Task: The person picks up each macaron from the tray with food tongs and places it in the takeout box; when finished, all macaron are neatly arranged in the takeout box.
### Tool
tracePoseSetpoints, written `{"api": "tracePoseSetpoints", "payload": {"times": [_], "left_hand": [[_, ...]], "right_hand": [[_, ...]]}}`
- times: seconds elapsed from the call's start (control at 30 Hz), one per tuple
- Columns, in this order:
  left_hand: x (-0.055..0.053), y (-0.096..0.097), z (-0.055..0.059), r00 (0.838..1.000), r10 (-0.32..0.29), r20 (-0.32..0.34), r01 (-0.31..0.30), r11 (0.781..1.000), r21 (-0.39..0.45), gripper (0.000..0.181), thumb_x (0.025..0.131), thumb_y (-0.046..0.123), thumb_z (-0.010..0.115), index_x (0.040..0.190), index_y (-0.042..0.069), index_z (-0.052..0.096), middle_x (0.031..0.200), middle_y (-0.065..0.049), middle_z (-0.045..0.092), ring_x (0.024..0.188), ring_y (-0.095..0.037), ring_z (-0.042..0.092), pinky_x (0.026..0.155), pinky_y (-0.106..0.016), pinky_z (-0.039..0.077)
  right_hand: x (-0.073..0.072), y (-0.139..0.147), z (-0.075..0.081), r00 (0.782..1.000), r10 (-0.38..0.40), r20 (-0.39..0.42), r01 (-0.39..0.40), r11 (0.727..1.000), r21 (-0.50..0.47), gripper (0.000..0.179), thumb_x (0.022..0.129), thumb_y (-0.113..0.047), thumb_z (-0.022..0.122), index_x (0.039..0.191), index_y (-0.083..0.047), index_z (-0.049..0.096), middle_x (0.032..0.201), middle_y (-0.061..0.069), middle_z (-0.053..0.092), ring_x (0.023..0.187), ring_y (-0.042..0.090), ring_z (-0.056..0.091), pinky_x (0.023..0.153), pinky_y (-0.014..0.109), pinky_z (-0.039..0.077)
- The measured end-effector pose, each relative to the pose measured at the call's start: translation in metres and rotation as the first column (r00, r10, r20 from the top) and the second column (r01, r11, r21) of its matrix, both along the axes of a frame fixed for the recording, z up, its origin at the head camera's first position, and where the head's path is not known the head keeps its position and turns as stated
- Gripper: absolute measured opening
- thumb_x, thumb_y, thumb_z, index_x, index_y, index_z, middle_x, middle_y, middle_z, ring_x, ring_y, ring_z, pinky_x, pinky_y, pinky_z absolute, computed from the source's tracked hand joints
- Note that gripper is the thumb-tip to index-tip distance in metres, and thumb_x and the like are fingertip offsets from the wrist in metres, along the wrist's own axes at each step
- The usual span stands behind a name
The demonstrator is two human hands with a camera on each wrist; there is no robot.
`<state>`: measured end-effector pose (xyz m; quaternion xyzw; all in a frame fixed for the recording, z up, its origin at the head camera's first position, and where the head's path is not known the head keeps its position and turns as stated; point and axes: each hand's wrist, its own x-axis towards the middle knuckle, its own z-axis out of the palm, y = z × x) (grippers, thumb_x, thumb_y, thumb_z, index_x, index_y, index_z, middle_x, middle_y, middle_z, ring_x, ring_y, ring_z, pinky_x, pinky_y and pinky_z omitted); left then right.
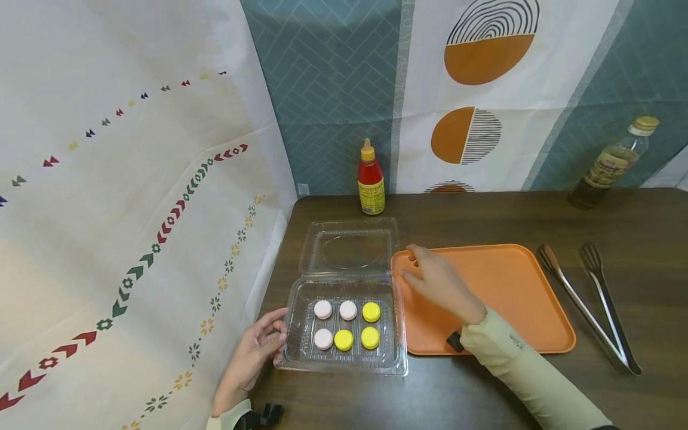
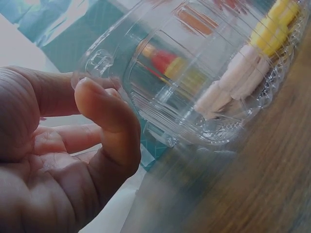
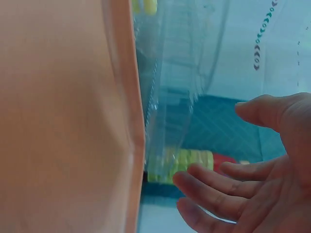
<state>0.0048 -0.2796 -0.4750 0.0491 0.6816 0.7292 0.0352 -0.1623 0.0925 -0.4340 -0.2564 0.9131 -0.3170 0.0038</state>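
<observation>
A clear plastic hinged box (image 1: 290, 358) lies with its lid (image 1: 349, 248) folded back. Inside are three pale pink macarons (image 1: 348, 310) and three yellow macarons (image 1: 344, 340), set in two rows. My left hand (image 1: 258, 346) pinches the box's left rim between thumb and fingers; the left wrist view shows the thumb (image 2: 92, 97) against the clear plastic. Above the left edge of an orange tray (image 1: 500, 286), beside the lid, is my right hand (image 1: 438, 280). Its fingers (image 3: 214, 194) are spread and relaxed, and nothing is between them.
Metal tongs (image 1: 602, 322) lie right of the tray. A red sauce bottle with a yellow cap (image 1: 371, 185) stands behind the lid. At the back right stands a glass bottle of dark liquid (image 1: 607, 167). Patterned cloth (image 1: 333, 89) hangs behind the dark wooden table (image 1: 419, 394) and along its left.
</observation>
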Motion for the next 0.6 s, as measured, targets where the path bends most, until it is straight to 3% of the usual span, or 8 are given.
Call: {"api": "tracePoseSetpoints", "payload": {"times": [0.33, 0.6], "left_hand": [[-0.001, 0.001, 0.0, 1.0, -0.015, -0.006, 0.015, 1.0, 0.0, 0.05, 0.098, -0.009, 0.054, 0.141, -0.022, 0.033, 0.098, -0.005, 0.052, 0.065, -0.005, 0.052, 0.05, -0.017, 0.046], [-0.001, 0.001, -0.002, 1.0, -0.002, 0.0, 0.002, 1.0, 0.014, 0.051, 0.096, -0.012, 0.052, 0.142, -0.023, 0.032, 0.097, -0.006, 0.051, 0.065, -0.005, 0.052, 0.05, -0.016, 0.045]], "right_hand": [[-0.003, -0.014, -0.009, 0.998, 0.032, 0.048, -0.03, 0.999, -0.044, 0.055, 0.095, -0.018, 0.07, 0.138, 0.009, 0.049, 0.117, 0.02, 0.067, 0.103, 0.037, 0.066, 0.082, 0.051, 0.058], [-0.006, -0.014, -0.009, 0.995, 0.068, 0.073, -0.067, 0.998, -0.014, 0.059, 0.094, -0.016, 0.07, 0.142, 0.008, 0.044, 0.124, 0.025, 0.064, 0.107, 0.039, 0.065, 0.086, 0.052, 0.056]]}}
